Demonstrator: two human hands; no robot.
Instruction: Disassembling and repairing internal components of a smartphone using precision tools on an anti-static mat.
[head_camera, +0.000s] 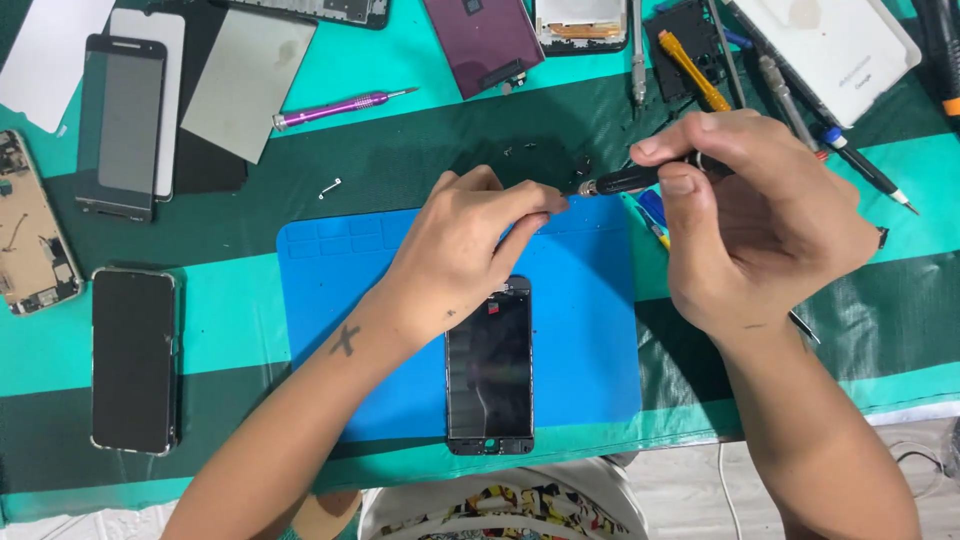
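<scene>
1. fingers (545, 203) of the left hand (460, 250) are pinched together, thumb against fingertips, right at the tip of the black screwdriver (625, 180); whether something tiny sits in the pinch cannot be told.
2. right hand (750, 220) is closed around the black screwdriver, thumb on top and fingers curled under, shaft lying roughly level and pointing toward the left hand.
3. both hands meet above the far edge of the blue work mat (590, 330).
4. black phone screen (490, 375) lies flat on the blue work mat, lengthwise toward the person, its far end partly covered by the left hand; neither hand visibly presses on it.
5. green striped table cover (420, 150) lies under the mat. small dark screws or parts (520, 150) lie loose on it just beyond the hands.
6. purple screwdriver (340, 106) lies well apart to the far left of the hands, beside a grey metal plate (245, 80).
7. dark phone (133, 360) lies flat left of the mat; an opened phone body (30, 225) lies at the left edge.
8. yellow-handled tool (690, 68) and other drivers lie beyond the right hand, near a white box (840, 45).
</scene>
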